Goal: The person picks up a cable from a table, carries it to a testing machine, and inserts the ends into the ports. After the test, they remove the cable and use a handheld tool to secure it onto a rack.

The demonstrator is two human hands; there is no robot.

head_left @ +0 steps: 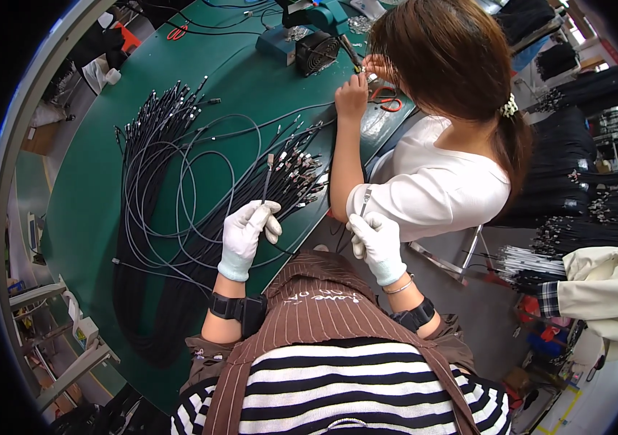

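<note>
- Left cable end (268,176): slim and dark, tipped with a flat silvery metal plug; pinched between the thumb and fingers of the gloved left hand (242,235), it stands nearly upright in view, plug uppermost, over the green bench (88,177).
- Right cable end (365,201): also slim, with a silvery-grey plug; pinched in the gloved right hand (379,243), it tilts slightly rightward, plug uppermost, well apart from the left one.
</note>
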